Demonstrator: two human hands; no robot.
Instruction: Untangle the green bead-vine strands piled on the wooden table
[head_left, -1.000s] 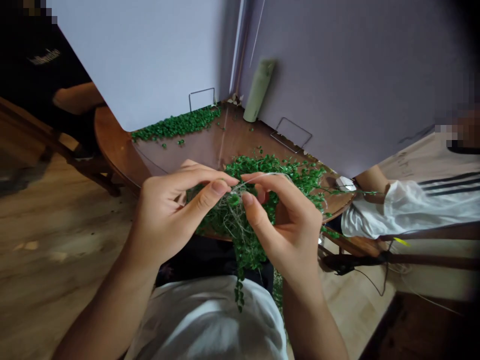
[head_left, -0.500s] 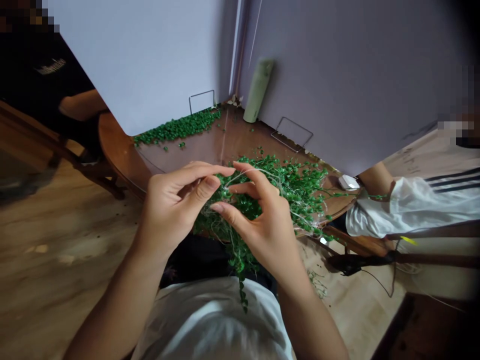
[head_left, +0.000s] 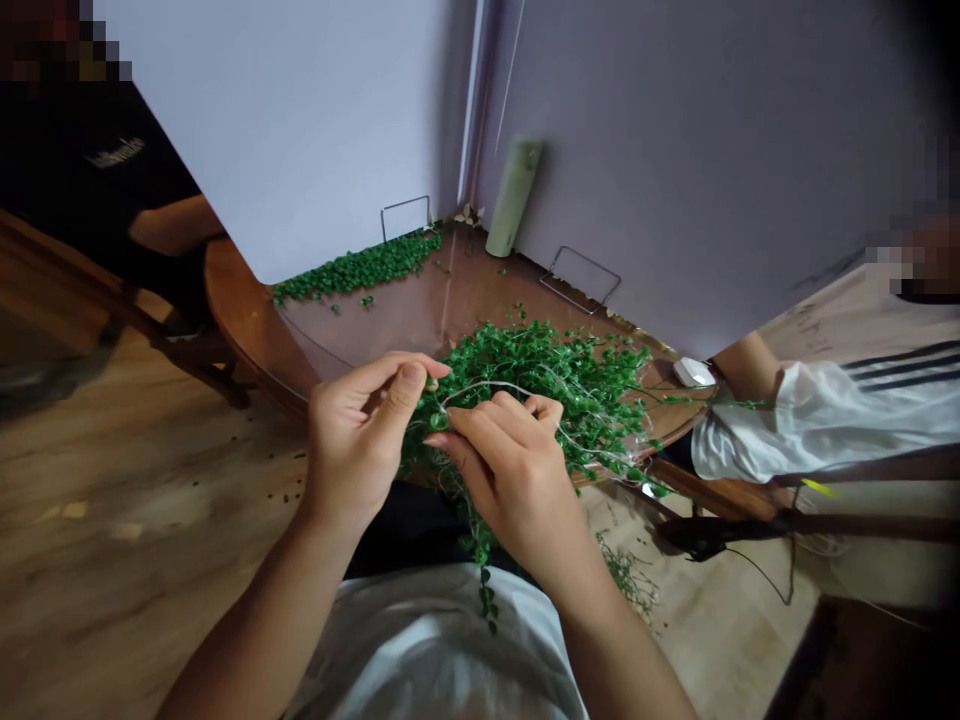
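Head view, centre of frame: your left hand [head_left: 360,445] and right hand [head_left: 510,475] both pinch a thin wire strand [head_left: 487,384] above the green vine pile [head_left: 577,385] on the round table [head_left: 247,320].

Bottle [head_left: 513,197] behind vines [head_left: 570,380], on tbl [head_left: 420,310].

a shared craft workroom: people [head_left: 825,410] are sitting around a round wooden desk [head_left: 247,310] that white divider boards [head_left: 300,130] are splitting into stations, green foliage [head_left: 577,365] lying across it.
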